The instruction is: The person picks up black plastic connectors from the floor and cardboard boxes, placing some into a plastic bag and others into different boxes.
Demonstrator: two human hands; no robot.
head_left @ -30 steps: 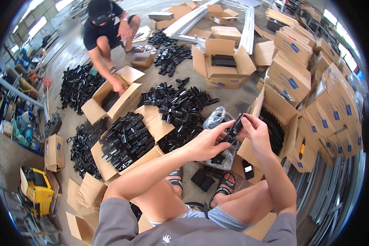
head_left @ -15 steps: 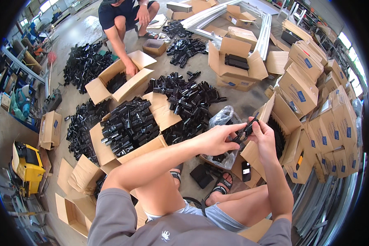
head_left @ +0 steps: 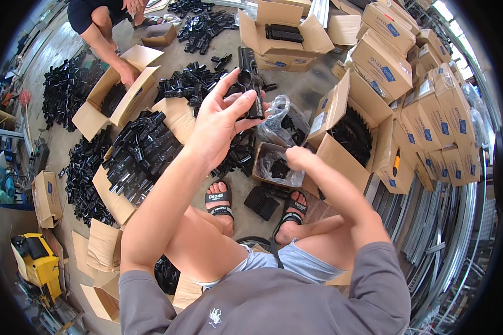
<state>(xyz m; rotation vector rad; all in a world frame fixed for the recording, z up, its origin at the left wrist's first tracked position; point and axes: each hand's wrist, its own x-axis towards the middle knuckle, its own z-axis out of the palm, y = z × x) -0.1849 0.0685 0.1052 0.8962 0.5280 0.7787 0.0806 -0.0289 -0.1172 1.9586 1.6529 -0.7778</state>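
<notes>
My left hand [head_left: 226, 114] is raised over the floor, its fingers and thumb closed round a glossy black plastic fitting [head_left: 251, 70] that stands upright. Down at the right side of a small cardboard box [head_left: 266, 177] is my right hand [head_left: 302, 159], with its fingers curled; what they hold, if anything, is hidden. A clear plastic bag [head_left: 294, 177] lines that box, with small black parts [head_left: 279, 168] inside. Just behind it lies another clear bag [head_left: 275, 118] of dark pieces. To the right, an open carton [head_left: 325, 114] holds rows of black fittings [head_left: 352, 135].
Loose black fittings [head_left: 78, 187] lie in piles on the left. A filled carton [head_left: 110, 187] stands before them. Stacked closed cartons [head_left: 439, 114] and metal profiles [head_left: 408, 223] line the right. At the far left, a co-worker's hand [head_left: 129, 74] reaches into an open box [head_left: 137, 100].
My hands have parted: the left has lifted the black fitting up and away, while the right has let go of it and dropped to the small lined box. The whole view has shifted.
</notes>
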